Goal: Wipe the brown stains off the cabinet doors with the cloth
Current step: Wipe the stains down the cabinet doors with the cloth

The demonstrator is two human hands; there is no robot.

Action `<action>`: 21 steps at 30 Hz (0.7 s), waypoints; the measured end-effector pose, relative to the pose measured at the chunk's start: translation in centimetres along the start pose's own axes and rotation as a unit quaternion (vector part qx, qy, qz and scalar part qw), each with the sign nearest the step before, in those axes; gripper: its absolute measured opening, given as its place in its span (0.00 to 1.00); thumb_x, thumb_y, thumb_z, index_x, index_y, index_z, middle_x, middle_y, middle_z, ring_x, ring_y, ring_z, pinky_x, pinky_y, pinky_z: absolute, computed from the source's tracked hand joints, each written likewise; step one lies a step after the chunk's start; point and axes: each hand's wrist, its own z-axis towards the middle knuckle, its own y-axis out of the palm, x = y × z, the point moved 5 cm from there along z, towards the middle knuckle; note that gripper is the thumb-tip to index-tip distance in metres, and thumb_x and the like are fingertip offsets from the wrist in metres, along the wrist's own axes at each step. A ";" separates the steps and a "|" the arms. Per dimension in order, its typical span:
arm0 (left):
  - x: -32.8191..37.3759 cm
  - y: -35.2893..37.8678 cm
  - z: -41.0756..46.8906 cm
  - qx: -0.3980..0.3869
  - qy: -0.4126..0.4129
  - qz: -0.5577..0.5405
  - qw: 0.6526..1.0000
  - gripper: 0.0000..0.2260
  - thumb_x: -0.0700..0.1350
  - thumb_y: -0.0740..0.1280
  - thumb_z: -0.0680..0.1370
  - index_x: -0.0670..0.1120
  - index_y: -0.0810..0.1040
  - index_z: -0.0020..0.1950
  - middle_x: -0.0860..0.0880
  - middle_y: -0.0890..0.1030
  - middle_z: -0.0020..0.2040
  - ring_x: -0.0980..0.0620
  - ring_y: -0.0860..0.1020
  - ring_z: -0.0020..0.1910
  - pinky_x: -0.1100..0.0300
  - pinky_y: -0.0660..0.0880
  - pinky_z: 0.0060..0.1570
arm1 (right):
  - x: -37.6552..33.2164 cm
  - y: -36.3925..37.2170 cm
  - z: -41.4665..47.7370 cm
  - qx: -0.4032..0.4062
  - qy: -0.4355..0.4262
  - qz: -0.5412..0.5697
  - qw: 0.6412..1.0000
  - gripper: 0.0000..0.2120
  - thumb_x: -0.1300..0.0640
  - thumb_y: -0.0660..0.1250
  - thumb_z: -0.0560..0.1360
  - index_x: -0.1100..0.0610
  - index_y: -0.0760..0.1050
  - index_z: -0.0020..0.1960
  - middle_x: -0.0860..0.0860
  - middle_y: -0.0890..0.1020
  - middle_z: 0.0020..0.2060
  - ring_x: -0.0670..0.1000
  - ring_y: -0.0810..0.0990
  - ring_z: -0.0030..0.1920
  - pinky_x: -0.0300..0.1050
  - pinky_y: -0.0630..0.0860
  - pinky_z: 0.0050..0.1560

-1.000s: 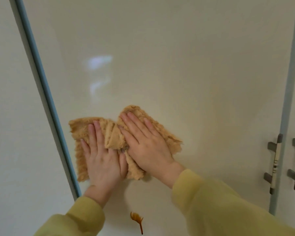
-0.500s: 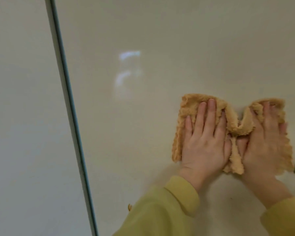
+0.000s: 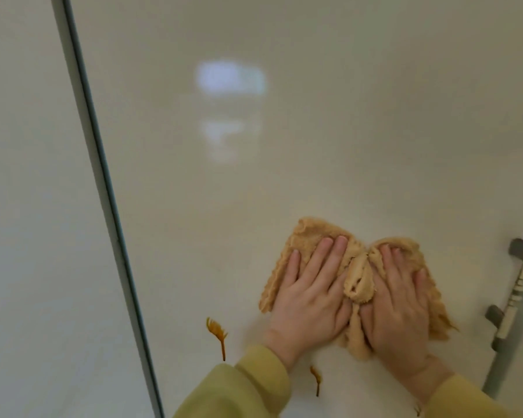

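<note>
The cloth [image 3: 311,236] is pressed flat against the cabinet door [image 3: 314,146] under the left hand [image 3: 310,292] and right hand [image 3: 400,306], fingers extended and close together on it. 2 brown stains [image 3: 218,331] are seen below-left, apart from the cloth.

A pale window glare [image 3: 230,81] (blurred, with a fainter patch below it) sits high on glossy cream panels split by a grey vertical seam [image 3: 103,188].
</note>
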 end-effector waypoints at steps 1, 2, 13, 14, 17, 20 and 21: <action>0.0 -0.1 -0.1 -0.002 0.001 -0.007 1.000 0.23 0.53 0.44 0.79 0.47 0.59 0.71 0.48 0.58 0.72 0.49 0.50 0.73 0.47 0.43 0.71 | -0.2 0.0 -0.2 0.002 0.008 -0.006 1.000 0.22 0.52 0.42 0.80 0.63 0.64 0.64 0.47 0.46 0.76 0.48 0.48 0.75 0.50 0.46 0.73; -0.1 -0.2 0.0 -0.001 0.001 -0.013 1.000 0.23 0.53 0.44 0.79 0.47 0.58 0.72 0.48 0.58 0.72 0.50 0.51 0.73 0.47 0.44 0.71 | -0.2 0.1 -0.1 0.007 0.012 -0.012 1.000 0.22 0.52 0.42 0.80 0.63 0.64 0.64 0.47 0.46 0.76 0.48 0.48 0.75 0.50 0.46 0.73; -7.6 -0.8 -3.0 0.011 0.021 0.017 1.000 0.26 0.54 0.43 0.79 0.46 0.47 0.75 0.48 0.37 0.76 0.50 0.41 0.75 0.47 0.39 0.72 | -7.4 2.6 2.1 0.001 0.015 -0.031 0.999 0.23 0.51 0.39 0.80 0.61 0.61 0.67 0.56 0.55 0.72 0.47 0.41 0.75 0.50 0.41 0.73; -9.4 -1.2 -3.5 0.013 0.019 0.017 1.000 0.26 0.54 0.42 0.79 0.46 0.46 0.75 0.48 0.37 0.75 0.50 0.41 0.75 0.48 0.39 0.72 | -9.1 3.1 2.7 0.001 0.006 -0.033 0.999 0.23 0.51 0.39 0.80 0.60 0.61 0.67 0.55 0.57 0.72 0.48 0.42 0.75 0.50 0.41 0.73; -14.6 -2.3 -4.5 0.018 0.012 0.013 1.000 0.27 0.56 0.41 0.79 0.48 0.41 0.75 0.50 0.36 0.75 0.52 0.39 0.74 0.50 0.38 0.71 | -14.3 4.4 5.2 -0.002 -0.011 -0.016 1.000 0.22 0.52 0.39 0.81 0.58 0.63 0.66 0.52 0.64 0.70 0.50 0.55 0.73 0.50 0.44 0.73; -18.1 -3.1 -5.2 0.017 -0.030 0.005 0.999 0.29 0.55 0.46 0.78 0.48 0.40 0.75 0.43 0.42 0.76 0.53 0.37 0.74 0.54 0.36 0.71 | -17.7 5.3 7.3 -0.009 -0.034 0.005 0.999 0.20 0.54 0.46 0.80 0.59 0.63 0.68 0.52 0.69 0.68 0.51 0.61 0.69 0.50 0.46 0.72; -18.7 -3.1 -5.5 0.016 -0.048 0.001 0.999 0.30 0.53 0.49 0.76 0.46 0.41 0.75 0.37 0.50 0.74 0.53 0.37 0.74 0.55 0.36 0.71 | -18.3 5.4 7.5 -0.020 -0.039 0.006 0.999 0.21 0.53 0.50 0.78 0.59 0.64 0.68 0.53 0.70 0.68 0.51 0.61 0.69 0.50 0.46 0.72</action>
